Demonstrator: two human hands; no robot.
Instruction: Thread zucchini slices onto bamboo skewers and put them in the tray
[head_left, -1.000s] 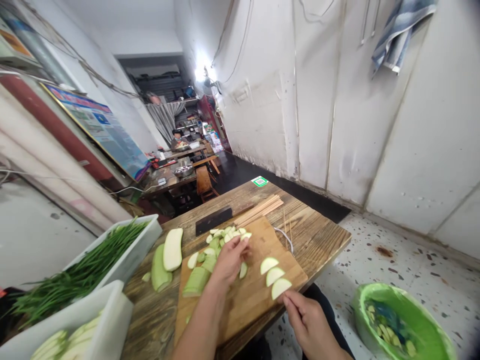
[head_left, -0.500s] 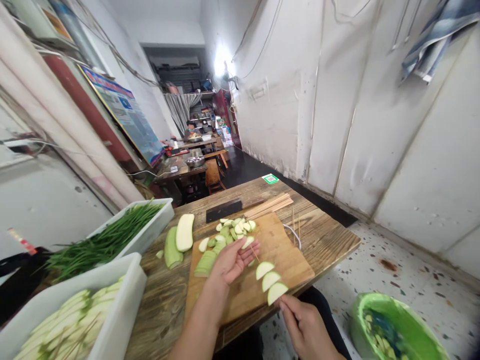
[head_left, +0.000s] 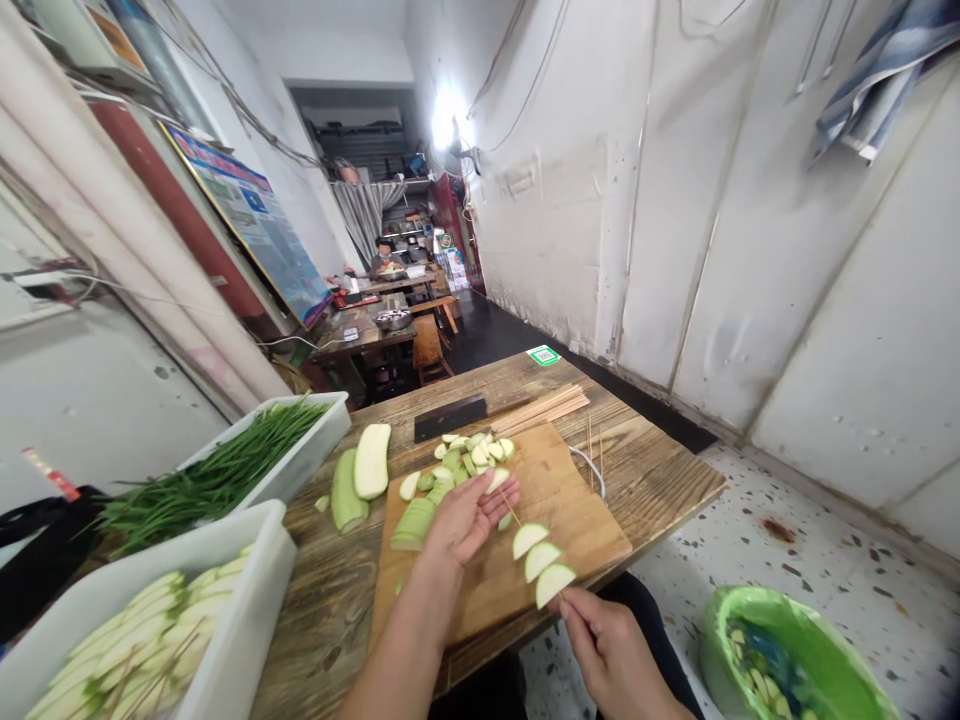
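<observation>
My right hand (head_left: 607,630) is closed around the lower end of a thin wooden skewer (head_left: 511,506). Three half-round zucchini slices (head_left: 537,562) are threaded along it. Over the wooden cutting board (head_left: 562,500), my left hand (head_left: 474,515) pinches another zucchini slice (head_left: 497,481) between thumb and fingers, palm turned up, at the skewer's far tip. Whether the tip has pierced that slice I cannot tell. Behind the left hand lies a pile of cut zucchini pieces (head_left: 457,462), with a sliced section (head_left: 412,525) to its left.
Left of the board lie two zucchini pieces (head_left: 372,462). A cleaver (head_left: 450,418) and a bundle of skewers (head_left: 544,408) lie beyond it. White tubs hold green chives (head_left: 217,480) and skewered slices (head_left: 142,640). A green bucket (head_left: 832,650) stands on the floor at right.
The view has shifted very slightly. Both hands, the skewer and the slices keep nearly the same positions.
</observation>
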